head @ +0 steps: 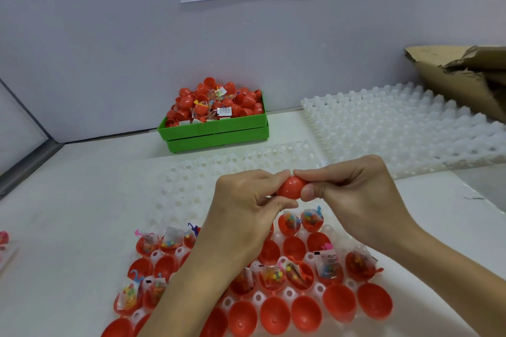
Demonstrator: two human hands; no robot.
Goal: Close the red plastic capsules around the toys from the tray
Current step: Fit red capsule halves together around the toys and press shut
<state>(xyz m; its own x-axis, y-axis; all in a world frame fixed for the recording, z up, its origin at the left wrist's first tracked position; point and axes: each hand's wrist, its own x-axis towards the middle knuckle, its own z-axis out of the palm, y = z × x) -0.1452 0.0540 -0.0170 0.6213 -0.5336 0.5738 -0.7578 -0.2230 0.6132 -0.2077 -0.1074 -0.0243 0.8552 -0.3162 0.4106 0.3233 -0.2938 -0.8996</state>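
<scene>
A red plastic capsule (290, 186) is held in the air above the white tray (191, 189). My left hand (246, 200) grips its left end and my right hand (353, 191) grips its right end, thumbs and fingertips meeting over it. The two halves look joined. Below my hands the tray holds several open red capsule halves (273, 314); some are empty, and others carry small bagged toys (312, 220) with coloured beads.
A green bin (216, 131) heaped with red capsules and toy bags stands at the back by the wall. A second white moulded tray (405, 128) lies at the right, with torn cardboard (465, 76) behind it. A pink item (4, 238) sits at the left edge.
</scene>
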